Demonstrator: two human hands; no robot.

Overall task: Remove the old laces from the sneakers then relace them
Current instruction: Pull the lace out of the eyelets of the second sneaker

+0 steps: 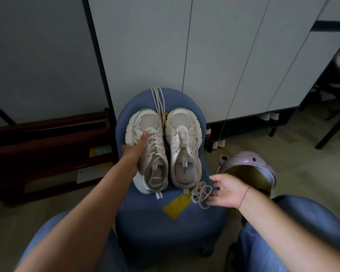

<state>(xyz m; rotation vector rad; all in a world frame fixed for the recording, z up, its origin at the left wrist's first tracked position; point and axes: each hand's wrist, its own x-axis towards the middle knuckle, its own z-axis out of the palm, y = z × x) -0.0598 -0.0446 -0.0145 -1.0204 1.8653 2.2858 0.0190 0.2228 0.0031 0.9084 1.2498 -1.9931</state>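
Two pale sneakers stand side by side on a blue chair (165, 222), toes pointing away from the person. The left sneaker (147, 150) is fully laced. The left hand (133, 154) grasps it from its outer side, thumb lying on the laces, and its heel looks tipped up off the seat. The right sneaker (184, 146) has bare eyelets. A loose lace (201, 193) lies bunched on the seat just in front of its heel, beside a yellow paper (177, 206). The right hand (227, 190) is released, its fingers spread and reaching to the bunch. White laces (158, 99) lie straight at the chair's far edge. A pink helmet (249, 167) sits on the floor to the right.
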